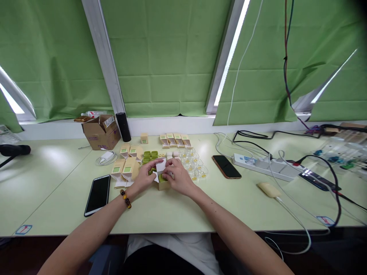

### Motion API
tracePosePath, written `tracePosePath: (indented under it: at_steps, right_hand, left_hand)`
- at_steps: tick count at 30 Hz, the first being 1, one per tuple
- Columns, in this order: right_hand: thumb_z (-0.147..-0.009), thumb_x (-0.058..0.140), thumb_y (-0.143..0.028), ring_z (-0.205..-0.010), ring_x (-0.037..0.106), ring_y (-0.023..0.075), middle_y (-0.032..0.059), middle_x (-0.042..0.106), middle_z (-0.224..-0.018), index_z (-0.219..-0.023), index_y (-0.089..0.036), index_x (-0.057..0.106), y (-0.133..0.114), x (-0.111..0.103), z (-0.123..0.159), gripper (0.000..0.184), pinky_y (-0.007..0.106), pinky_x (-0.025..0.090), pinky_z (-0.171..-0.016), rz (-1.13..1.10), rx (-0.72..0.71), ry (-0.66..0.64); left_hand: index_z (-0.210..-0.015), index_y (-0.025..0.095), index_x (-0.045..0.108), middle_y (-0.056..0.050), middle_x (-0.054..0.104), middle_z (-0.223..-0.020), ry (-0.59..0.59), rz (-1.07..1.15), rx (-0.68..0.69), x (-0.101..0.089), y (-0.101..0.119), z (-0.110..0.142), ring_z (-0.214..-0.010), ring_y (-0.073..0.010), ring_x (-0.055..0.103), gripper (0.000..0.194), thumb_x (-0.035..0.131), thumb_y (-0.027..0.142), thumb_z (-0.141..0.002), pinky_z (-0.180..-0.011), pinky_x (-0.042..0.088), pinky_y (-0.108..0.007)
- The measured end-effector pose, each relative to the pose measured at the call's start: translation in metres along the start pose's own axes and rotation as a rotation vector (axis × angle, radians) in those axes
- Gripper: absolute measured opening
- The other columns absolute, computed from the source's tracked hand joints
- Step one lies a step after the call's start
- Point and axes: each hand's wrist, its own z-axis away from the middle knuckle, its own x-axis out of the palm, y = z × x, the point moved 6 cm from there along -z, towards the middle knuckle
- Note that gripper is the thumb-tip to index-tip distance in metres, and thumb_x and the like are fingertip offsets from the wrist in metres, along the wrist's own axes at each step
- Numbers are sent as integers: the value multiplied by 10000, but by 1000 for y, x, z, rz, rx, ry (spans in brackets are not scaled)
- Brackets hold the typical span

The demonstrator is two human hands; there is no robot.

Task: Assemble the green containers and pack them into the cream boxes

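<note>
Bright — daylight glares through gaps [231, 53] beside green blinds [172, 57]. Wide-angle edge stretch, dark top-right corner — clear plastic pieces [344, 149] blurry.

We can read nothing for certain — the print on the brown box [101, 134], small cartons [130, 169] and red-and-blue stickers [23, 229] is too small.

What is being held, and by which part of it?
The left hand holds a small box by its open white flaps; the right hand is at the green piece inside, grip unclear.
</note>
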Motion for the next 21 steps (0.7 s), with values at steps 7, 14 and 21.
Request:
tracePosePath:
  at_steps: [7,14,21]
  right_hand:
    - [-947,578,-243,-995,623,232,69,635,-1073,-978,-242,677,14,-24,-4,104,347,525,-735,-376,158,193]
    - [-755,620,-236,-913,606,208,21,591,-963,-1045,-247,555,36,-8,-4,298,297,490,-671,-546,312,158]
    - [-772,672,-291,-857,603,180,26,535,-1049,-1124,-245,516,34,7,-2,387,289,482,-645,-526,330,69]
  left_hand:
    - [-1259,213,728,-97,698,-1423,6,81,-20,-2,-1,-1,-1324,-296,642,593,501,132,-718,-1119,528,-471]
    - [-1273,215,683,-109,694,-1401,7,-2,1,1,-1,-1,-1291,-270,652,501,558,132,-795,-1116,517,-436]
    - [-1170,227,593,-69,682,-1150,37,-204,39,3,1,3,-1066,-223,641,294,645,229,-880,-969,524,-381]
